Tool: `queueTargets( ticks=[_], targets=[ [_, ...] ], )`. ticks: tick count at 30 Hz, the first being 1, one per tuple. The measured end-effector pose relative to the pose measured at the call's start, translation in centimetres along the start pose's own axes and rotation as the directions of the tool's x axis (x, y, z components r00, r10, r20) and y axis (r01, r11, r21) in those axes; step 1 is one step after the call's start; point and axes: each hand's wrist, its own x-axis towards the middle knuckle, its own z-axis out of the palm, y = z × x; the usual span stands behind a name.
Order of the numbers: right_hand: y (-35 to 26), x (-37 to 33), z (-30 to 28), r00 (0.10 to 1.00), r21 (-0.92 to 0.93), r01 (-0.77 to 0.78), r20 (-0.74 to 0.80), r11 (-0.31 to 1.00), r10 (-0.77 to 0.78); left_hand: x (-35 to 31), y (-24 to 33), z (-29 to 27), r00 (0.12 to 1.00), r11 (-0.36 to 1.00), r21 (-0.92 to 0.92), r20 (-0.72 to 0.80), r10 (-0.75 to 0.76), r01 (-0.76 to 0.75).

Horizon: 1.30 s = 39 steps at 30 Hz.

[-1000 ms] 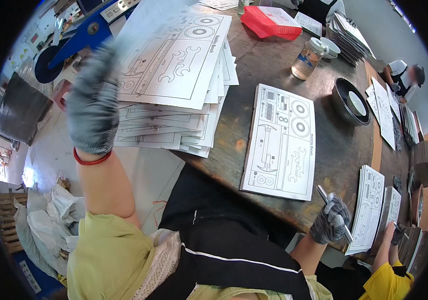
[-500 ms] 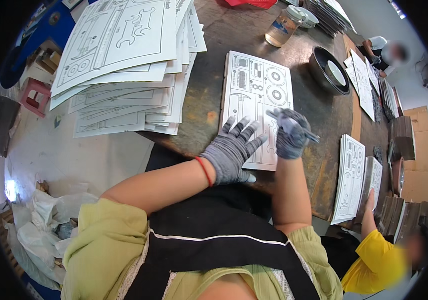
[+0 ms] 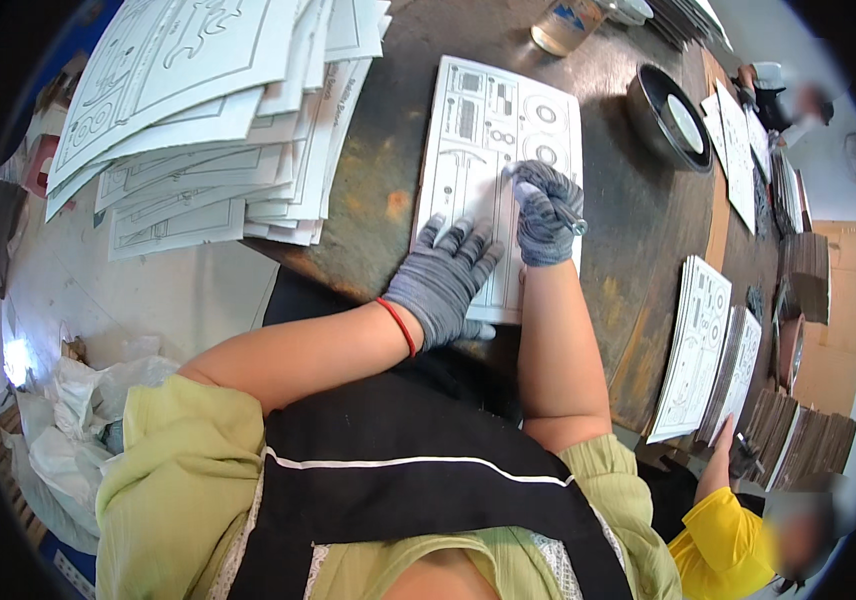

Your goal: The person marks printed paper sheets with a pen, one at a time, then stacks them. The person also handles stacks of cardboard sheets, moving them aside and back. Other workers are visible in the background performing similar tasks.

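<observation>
A white printed board (image 3: 500, 100) with line drawings of tools and wheels lies before me on the table, apparently the top of a thin stack. Both my hands wear grey striped knit gloves. My left hand (image 3: 445, 280) rests flat with fingers spread on the board's lower left part, its thumb near the front edge. Over the board's right side, my right hand (image 3: 548, 212) is closed around a slim pen-like metal tool (image 3: 574, 224), whose rear end sticks out to the right. The fingers hide most of the tool, and its tip is hard to make out.
At left stands a tall, uneven stack of printed boards (image 3: 218, 90). A black bowl (image 3: 648, 100) and a jar of liquid (image 3: 563, 28) sit beyond my board. On the right, a co-worker in a yellow shirt (image 3: 723, 545) reaches to more boards (image 3: 690, 345); another person (image 3: 773, 85) is farther back.
The view has shifted, so the table things sit higher and the stack farther left. My right hand has moved up the board with the tool. My left hand stays flat on it.
</observation>
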Motion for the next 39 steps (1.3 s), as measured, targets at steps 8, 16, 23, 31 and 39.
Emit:
queueTargets(
  ticks=[8, 16, 23, 31, 39],
  targets=[
    [-5.7, -10.5, -0.5, 0.996, -0.406, 0.014, 0.089, 0.914, 0.024, 0.7, 0.7, 1.0, 0.996, 0.996, 0.026, 0.002, -0.087, 0.087],
    [-9.7, -16.6, -1.0, 0.979, -0.411, 0.067, 0.205, 0.909, 0.02, -0.1, 0.4, 0.7, 0.996, 0.995, 0.055, -0.001, -0.086, 0.086],
    [-11.8, -15.8, -4.9, 0.935, 0.145, 0.32, -0.209, 0.936, -0.287, -0.9, 1.7, 0.5, 0.999, 0.985, 0.171, 0.043, -0.013, 0.005],
    [-12.9, -19.2, -11.2, 0.812, 0.031, 0.384, -0.487, 0.923, -0.322, -5.2, 0.0, -9.1, 0.956, 0.981, -0.071, -0.245, 0.16, -0.182],
    [-12.5, -15.7, -8.0, 0.871, 0.121, 0.388, -0.372, 0.914, -0.321, -13.5, -9.2, -23.2, -0.279, 0.922, -0.195, -0.914, -0.294, -0.333]
  ],
)
